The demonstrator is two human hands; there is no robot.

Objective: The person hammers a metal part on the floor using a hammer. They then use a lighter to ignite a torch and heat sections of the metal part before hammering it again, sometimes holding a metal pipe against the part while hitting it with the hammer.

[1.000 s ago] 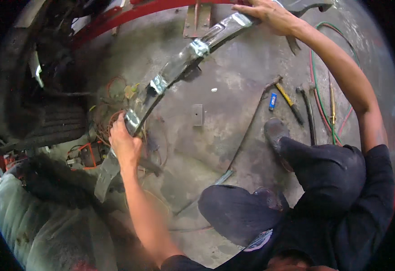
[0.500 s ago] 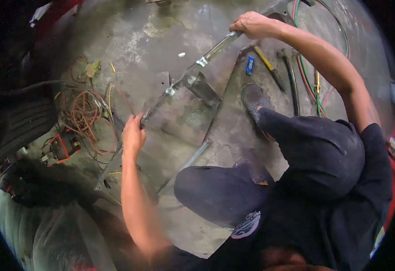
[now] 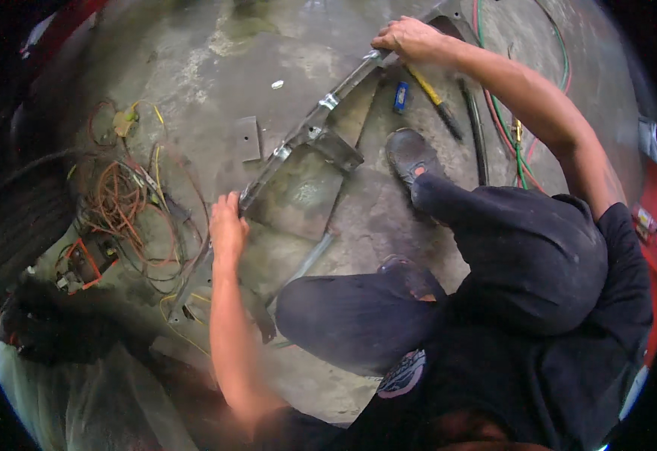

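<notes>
A long metal frame member point(image 3: 307, 134) with shiny bare patches runs diagonally across the floor area, from lower left to upper right. My left hand point(image 3: 228, 233) is closed around its lower-left part. Farther off, my right hand point(image 3: 411, 39) grips the bar near its upper-right part. From the bar's middle a dark bracket point(image 3: 336, 149) sticks out towards me. Flared dark metal continues beyond both hands, partly hidden by my arms. Beside the bar, a small flat metal plate point(image 3: 249, 140) with a hole lies on the concrete.
Right of the bar lie a blue box point(image 3: 401, 98), a yellow-handled hammer point(image 3: 435, 96) and a dark rod-like tool point(image 3: 476, 131). Red and green hoses point(image 3: 499, 124) carry a brass fitting point(image 3: 518, 134). At left are tangled orange cords point(image 3: 118, 197) and an orange-and-black device point(image 3: 84, 267). My shoe point(image 3: 412, 156) is close by.
The view has shifted, so floor items appear farther left. Against the floor plate, the bar sits slightly farther right, and its bracket shows at a different tilt. Both hands keep their grip.
</notes>
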